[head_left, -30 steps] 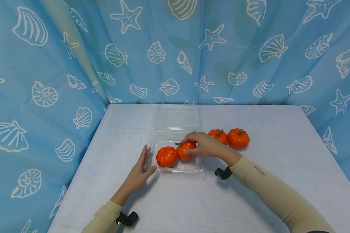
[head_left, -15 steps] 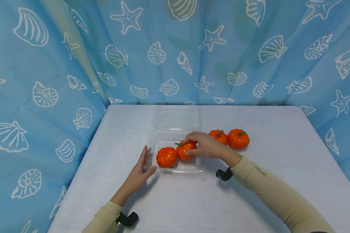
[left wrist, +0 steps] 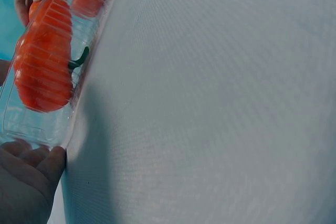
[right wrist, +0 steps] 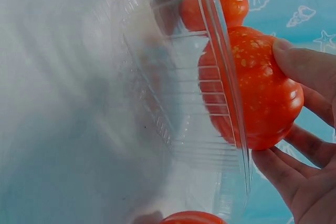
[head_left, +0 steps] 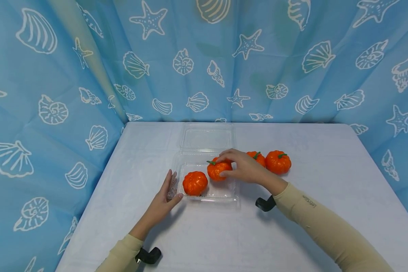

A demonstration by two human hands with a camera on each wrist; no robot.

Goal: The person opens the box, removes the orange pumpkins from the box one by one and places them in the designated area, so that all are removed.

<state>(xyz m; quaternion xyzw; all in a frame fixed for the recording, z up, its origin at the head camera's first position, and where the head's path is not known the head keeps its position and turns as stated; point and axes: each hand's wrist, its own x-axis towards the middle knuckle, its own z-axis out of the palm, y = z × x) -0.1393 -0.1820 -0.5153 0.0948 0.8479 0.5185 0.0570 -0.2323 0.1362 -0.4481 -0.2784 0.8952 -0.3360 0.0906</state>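
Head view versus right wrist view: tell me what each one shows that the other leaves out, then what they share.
Only the head view shows the left hand, set against the left end of the clear container, and the right sleeve.

Only the right wrist view shows the yellowish flecks on the held pumpkin clearly.

Both show the right hand gripping that pumpkin between thumb and fingers, the other pumpkin in the container, and the blue shell-print curtain.
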